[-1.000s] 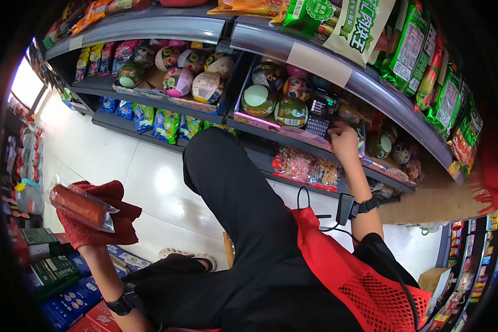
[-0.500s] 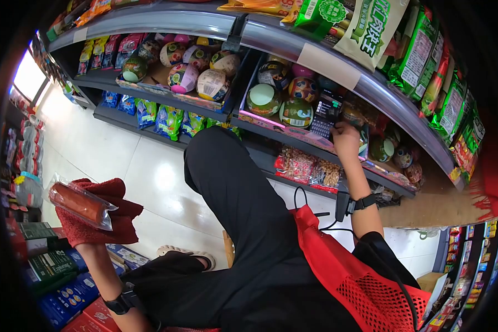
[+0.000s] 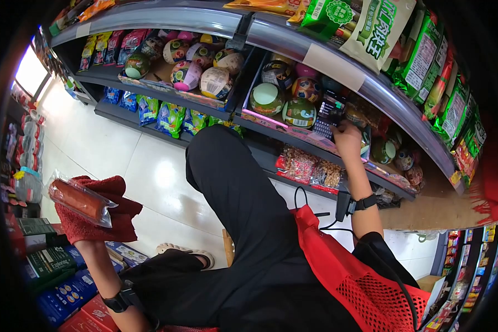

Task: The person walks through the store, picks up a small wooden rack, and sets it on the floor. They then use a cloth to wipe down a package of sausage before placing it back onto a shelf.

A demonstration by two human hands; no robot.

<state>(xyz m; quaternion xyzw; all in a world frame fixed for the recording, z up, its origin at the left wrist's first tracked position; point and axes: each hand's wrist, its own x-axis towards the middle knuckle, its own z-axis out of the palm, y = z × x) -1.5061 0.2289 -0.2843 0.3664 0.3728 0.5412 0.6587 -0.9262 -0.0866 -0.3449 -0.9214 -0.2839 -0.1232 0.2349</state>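
Observation:
At the lower left, my left hand (image 3: 87, 245) is mostly covered by a folded red cloth (image 3: 128, 213) that it holds. A reddish-brown sausage (image 3: 77, 200) in a clear wrapper lies across the cloth; the fingers are hidden. My right hand (image 3: 347, 138) reaches to the shelf, its fingers closed on the lower edge of a dark phone-like device (image 3: 331, 109) with a lit screen and keys. The device leans upright among round egg-shaped toy packs (image 3: 299, 113) in a pink-edged display box (image 3: 271, 123).
Green snack bags (image 3: 418, 61) hang over the upper shelf edge (image 3: 315, 55). Nut packets (image 3: 297, 165) sit on the lower shelf below my right hand. Stacked boxes (image 3: 66, 293) stand at the lower left. My bent knee (image 3: 218, 160) is close to the shelf, above the white floor (image 3: 160, 166).
The view has shifted slightly, so the shelf appears a little further right and down. Both hands keep nearly the same places, the right still at the device, the left still with cloth and sausage.

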